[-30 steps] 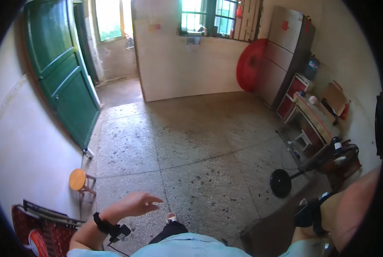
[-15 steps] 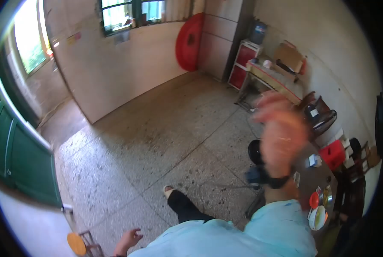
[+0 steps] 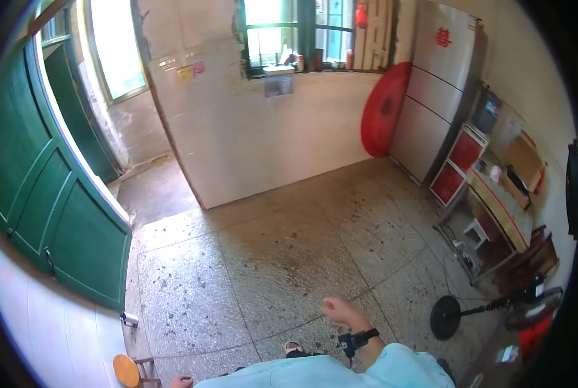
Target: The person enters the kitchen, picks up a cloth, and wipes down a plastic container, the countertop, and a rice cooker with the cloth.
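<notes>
My right hand (image 3: 342, 312) is held out in front of me above the speckled floor (image 3: 269, 271), its fingers loosely bent and nothing seen in them. A black band with a small dark device (image 3: 353, 341) sits on that wrist, below a light blue sleeve (image 3: 405, 368). At the bottom edge of the head view, only the upper part of my left hand (image 3: 182, 381) shows, hanging low with loose fingers and no object visible in it. The round wooden stool (image 3: 127, 370) is the thing nearest to it. One foot in a sandal (image 3: 293, 348) shows between the hands.
A green door (image 3: 75, 220) stands at the left beside a doorway. Ahead are a partition wall (image 3: 269, 136), a red round panel (image 3: 385, 113) and a fridge (image 3: 431, 90). At the right are a water dispenser (image 3: 460, 158), a side table (image 3: 505, 210) and a black stand base (image 3: 445, 317).
My view has turned toward the fridge and window. My right hand has dropped from its raised, blurred position to low in front. My left hand is now mostly below the frame edge.
</notes>
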Tool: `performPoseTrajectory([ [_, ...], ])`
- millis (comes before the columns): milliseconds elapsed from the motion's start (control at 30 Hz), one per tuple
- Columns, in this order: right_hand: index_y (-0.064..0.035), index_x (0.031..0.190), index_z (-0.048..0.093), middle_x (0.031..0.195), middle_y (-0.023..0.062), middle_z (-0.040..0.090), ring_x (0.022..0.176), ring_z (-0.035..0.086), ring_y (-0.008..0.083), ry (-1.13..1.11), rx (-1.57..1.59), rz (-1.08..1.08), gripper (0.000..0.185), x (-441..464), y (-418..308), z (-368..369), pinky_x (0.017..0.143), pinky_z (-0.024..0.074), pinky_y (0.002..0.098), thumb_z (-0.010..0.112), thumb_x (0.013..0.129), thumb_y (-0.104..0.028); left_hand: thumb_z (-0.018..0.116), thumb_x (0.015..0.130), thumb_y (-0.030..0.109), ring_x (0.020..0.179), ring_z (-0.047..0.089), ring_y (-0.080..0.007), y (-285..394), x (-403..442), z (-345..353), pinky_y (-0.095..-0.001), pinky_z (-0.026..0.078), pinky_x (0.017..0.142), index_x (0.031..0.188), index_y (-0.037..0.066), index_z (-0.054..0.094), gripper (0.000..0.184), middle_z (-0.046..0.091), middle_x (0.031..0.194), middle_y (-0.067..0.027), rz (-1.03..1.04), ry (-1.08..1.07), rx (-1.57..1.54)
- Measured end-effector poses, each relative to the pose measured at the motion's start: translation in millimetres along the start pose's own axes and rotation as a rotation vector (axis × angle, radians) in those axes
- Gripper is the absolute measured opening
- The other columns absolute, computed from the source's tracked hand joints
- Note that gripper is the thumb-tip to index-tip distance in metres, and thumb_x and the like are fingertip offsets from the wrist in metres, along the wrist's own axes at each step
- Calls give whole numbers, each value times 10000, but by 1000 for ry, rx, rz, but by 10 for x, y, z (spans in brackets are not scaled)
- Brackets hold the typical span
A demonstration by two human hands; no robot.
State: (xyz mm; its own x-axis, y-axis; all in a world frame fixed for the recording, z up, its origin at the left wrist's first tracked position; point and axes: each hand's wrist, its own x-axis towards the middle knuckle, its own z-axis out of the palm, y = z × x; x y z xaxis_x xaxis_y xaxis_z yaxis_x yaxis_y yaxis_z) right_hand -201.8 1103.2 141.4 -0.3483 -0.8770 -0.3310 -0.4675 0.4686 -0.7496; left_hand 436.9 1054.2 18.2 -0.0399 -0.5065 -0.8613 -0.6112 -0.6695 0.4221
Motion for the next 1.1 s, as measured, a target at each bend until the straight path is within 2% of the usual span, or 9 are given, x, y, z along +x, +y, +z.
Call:
performPoseTrajectory([
  [133, -20, 1093, 552, 839, 94, 621, 716, 579, 161, -59, 72, -57, 402, 606, -642, 42, 646, 473, 305, 602, 772, -256, 523, 784, 434, 1123, 460, -283, -60, 696, -171, -441, 417, 847, 1303, 155, 370, 609, 447, 1270, -159, 135, 0, 561],
  [200, -22, 1107, 544, 859, 93, 625, 743, 585, 155, -66, 56, -64, 394, 926, -884, 99, 650, 479, 300, 597, 779, -233, 637, 727, 312, 752, 626, -250, -136, 808, -166, -345, 489, 677, 1121, 76, 563, 465, 638, 813, -130, 114, 152, 415],
  [267, -23, 1103, 545, 867, 94, 626, 752, 588, 146, -50, -18, -93, 377, 1228, -1046, 199, 650, 479, 294, 590, 784, -218, 610, 740, 230, 681, 630, -225, -240, 860, -197, -327, 494, 592, 1085, 25, 561, 404, 634, 803, -133, 56, 156, 131],
  [333, -22, 1097, 547, 875, 105, 626, 758, 594, 164, -37, -103, -65, 378, 1581, -1088, 371, 658, 480, 300, 595, 777, -218, 587, 751, 177, 622, 623, -200, 1165, -283, -363, -302, 484, 524, 1057, -2, 555, 356, 629, 786, -134, 14, 147, 149],
  [400, -20, 1089, 552, 920, 159, 621, 821, 603, 263, -86, -252, -37, 418, 1718, -1561, 426, 714, 479, 336, 602, 757, -268, 574, 758, 161, 606, 617, -188, 1223, -153, -574, -292, 472, 493, 1081, 17, 548, 354, 631, 777, -119, -28, 180, 31],
  [533, -29, 1096, 547, 918, 160, 620, 818, 602, 265, -130, -453, -100, 415, 2302, -2033, 842, 716, 478, 340, 606, 756, -259, 577, 754, 171, 575, 611, -182, 1159, 581, -1132, -287, 471, 491, 1093, 34, 548, 367, 634, 755, -104, -20, 139, -21],
  [767, 9, 1101, 530, 890, 155, 619, 805, 601, 235, -210, -245, -103, 402, 3186, -3376, 1385, 705, 480, 328, 609, 772, -207, 575, 764, 195, 555, 601, -165, 1759, 1713, -2329, -295, 481, 508, 1024, 31, 578, 307, 626, 722, -110, 149, 334, -73],
  [933, 11, 1103, 532, 916, 143, 621, 815, 600, 209, -224, -197, -144, 379, 4168, -3679, 1672, 699, 484, 318, 598, 784, -181, 529, 826, 168, 560, 590, -155, 3000, 2030, -3050, -282, 466, 494, 1114, 75, 507, 304, 606, 757, -72, 43, 314, -549],
  [1100, 14, 1059, 559, 900, 93, 624, 770, 593, 167, -254, 100, -44, 326, 5574, -4188, 2138, 680, 484, 279, 603, 787, -161, 520, 833, 146, 539, 584, -159, 3489, 2597, -3660, -276, 446, 440, 1137, 87, 483, 312, 593, 767, -65, 46, 334, -654],
])
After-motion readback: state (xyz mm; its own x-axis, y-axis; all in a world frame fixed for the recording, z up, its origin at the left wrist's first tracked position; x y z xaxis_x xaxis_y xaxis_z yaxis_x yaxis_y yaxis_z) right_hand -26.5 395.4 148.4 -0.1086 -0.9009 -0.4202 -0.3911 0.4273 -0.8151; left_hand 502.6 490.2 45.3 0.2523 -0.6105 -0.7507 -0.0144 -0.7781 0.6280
